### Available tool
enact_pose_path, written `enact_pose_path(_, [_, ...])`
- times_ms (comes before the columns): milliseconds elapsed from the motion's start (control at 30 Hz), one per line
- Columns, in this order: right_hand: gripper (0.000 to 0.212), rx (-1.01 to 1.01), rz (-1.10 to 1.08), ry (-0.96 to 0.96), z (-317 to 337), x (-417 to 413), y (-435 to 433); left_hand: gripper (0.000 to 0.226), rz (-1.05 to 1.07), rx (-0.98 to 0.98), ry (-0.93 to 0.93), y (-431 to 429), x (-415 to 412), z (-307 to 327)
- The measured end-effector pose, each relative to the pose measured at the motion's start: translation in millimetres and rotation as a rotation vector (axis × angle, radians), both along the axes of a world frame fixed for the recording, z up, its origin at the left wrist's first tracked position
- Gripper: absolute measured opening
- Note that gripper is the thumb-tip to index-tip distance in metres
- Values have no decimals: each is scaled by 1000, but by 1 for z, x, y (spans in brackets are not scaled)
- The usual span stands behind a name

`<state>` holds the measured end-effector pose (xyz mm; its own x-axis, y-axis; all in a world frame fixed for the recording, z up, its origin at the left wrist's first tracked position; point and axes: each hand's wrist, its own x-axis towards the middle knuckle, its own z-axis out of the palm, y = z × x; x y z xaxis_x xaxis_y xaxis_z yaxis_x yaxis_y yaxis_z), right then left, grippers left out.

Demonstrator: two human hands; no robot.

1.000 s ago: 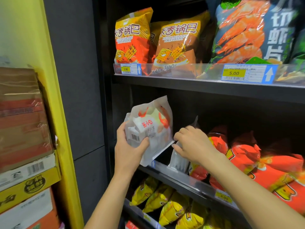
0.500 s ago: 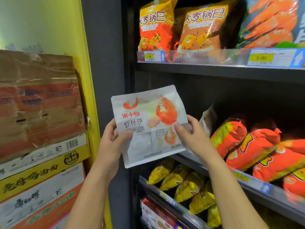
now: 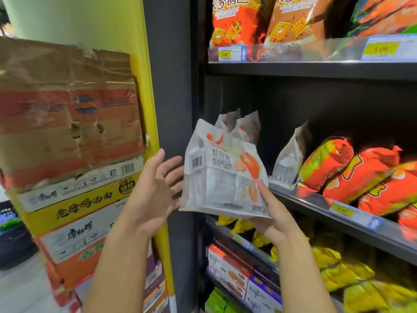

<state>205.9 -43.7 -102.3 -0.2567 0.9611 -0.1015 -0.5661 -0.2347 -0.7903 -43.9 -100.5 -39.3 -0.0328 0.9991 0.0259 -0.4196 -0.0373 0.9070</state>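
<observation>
A shop aisle is shown, with black shelving [image 3: 316, 71] on the right and stacked cartons [image 3: 67, 132] on the left. A white shrimp-cracker bag [image 3: 216, 177] (an orange-red shellfish printed on its face) is held upright before the middle shelf's left end. Its lower right corner is pinched by the right hand [image 3: 270, 213], while the left hand [image 3: 153, 195] is spread, fingers straight, just beside its left edge.

Snack pouch [image 3: 222, 175] before middle shelf [image 3: 352, 219], matching pouches [image 3: 244, 126] behind, stacked cartons [image 3: 67, 136] left
</observation>
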Motion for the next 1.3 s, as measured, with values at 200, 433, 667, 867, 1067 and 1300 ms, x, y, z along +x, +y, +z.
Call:
enact_pose_path(200, [49,131,-37,-291,6,-10,-18,71,63,22,356,-17,3,-13])
enact_pose_path(433, [71,90,-23,-268,11,-3,-44,38,54,-207,-44,-13,-3,-63])
enact_pose_path(667, [69,169,9,-282,17,-3,-55,47,72,-282,-330,-24,-3,-84])
enact_pose_path(867, [60,170,78,-360,11,-4,-60,35,80,-285,-160,-31,6,-67])
enact_pose_path(1067, [46,2,60,-118,2,2,-58,39,-3,-297,-157,-44,4,-49])
enact_pose_path(1300, [48,-35,94,46,-1,-6,-57,32,51,-308,-169,-39,2,-49])
